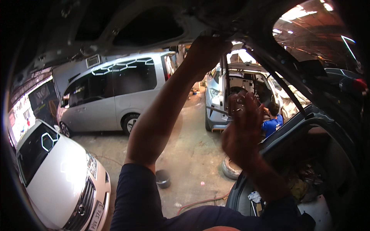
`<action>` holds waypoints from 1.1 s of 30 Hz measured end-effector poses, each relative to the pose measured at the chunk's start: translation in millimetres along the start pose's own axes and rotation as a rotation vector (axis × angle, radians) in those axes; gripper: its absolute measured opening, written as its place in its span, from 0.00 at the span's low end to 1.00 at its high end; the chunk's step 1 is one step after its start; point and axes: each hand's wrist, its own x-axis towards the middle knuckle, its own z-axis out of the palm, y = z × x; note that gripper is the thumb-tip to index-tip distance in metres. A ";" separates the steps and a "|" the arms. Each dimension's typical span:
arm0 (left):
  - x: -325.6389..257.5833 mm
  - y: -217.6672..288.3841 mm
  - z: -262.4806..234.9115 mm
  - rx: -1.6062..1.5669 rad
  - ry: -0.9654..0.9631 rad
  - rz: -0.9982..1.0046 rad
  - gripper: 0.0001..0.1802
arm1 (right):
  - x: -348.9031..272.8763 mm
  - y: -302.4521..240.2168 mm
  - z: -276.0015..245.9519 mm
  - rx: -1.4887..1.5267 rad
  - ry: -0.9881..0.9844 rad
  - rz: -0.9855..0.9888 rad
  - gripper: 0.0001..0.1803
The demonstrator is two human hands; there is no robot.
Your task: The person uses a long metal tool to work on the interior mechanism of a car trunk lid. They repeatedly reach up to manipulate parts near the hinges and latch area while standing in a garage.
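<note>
I look out from under a raised rear hatch (127,23) of a car. My left hand (206,50) is stretched up and presses against the hatch's underside near its edge; whether it grips anything there is hidden. My right hand (243,127) hovers lower, in front of me, blurred, fingers spread and holding nothing. Beside it runs a dark gas strut (287,90) of the hatch. Both arms wear dark blue sleeves.
A silver minivan (111,92) stands at the back left and a white car (58,177) at the near left. A person in a blue shirt (273,123) works at a silver car (231,88) with its hatch open. A black bucket (163,179) and a tyre (231,168) lie on the concrete floor.
</note>
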 end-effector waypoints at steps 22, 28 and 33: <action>-0.3 36.2 -2.3 -0.059 0.113 -0.304 0.19 | -3.2 21.3 120.1 1.626 0.092 0.146 0.28; 1.1 37.4 -2.4 -0.029 0.106 -0.297 0.17 | 7.6 1.0 107.3 2.231 0.165 0.133 0.27; -9.2 31.4 -1.0 -0.044 0.083 -0.352 0.16 | -0.9 17.2 91.1 1.939 0.067 0.169 0.26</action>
